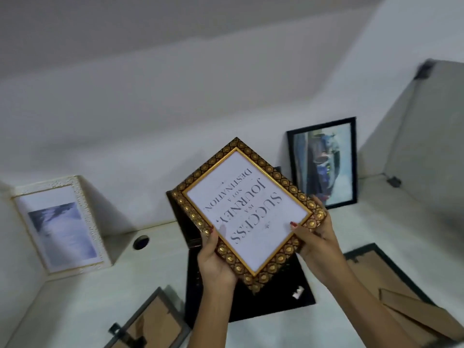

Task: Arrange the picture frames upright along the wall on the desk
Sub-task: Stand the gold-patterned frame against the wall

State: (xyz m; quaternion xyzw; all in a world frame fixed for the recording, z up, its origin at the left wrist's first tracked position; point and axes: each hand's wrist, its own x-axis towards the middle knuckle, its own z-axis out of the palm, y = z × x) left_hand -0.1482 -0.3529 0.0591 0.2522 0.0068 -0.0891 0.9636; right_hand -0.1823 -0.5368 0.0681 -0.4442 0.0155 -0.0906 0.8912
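I hold an ornate gold frame (pixel 247 214) with a printed quote above the desk, tilted, its text upside down to me. My left hand (pixel 216 259) grips its lower left edge and my right hand (pixel 315 237) grips its right corner. A black frame with a painting (pixel 324 163) leans upright against the back wall at the right. A white textured frame with a blue picture (pixel 60 224) stands at the left against the side panel. Two frames lie face down on the desk: one at the bottom left (pixel 150 325) and one at the right (pixel 376 270).
A black mat or laptop (pixel 251 307) lies on the white desk (pixel 376 222) under the gold frame. A round cable hole (pixel 141 242) sits near the back wall. A grey divider panel (pixel 424 126) closes the right side. A cardboard stand (pixel 416 315) juts from the right frame's back.
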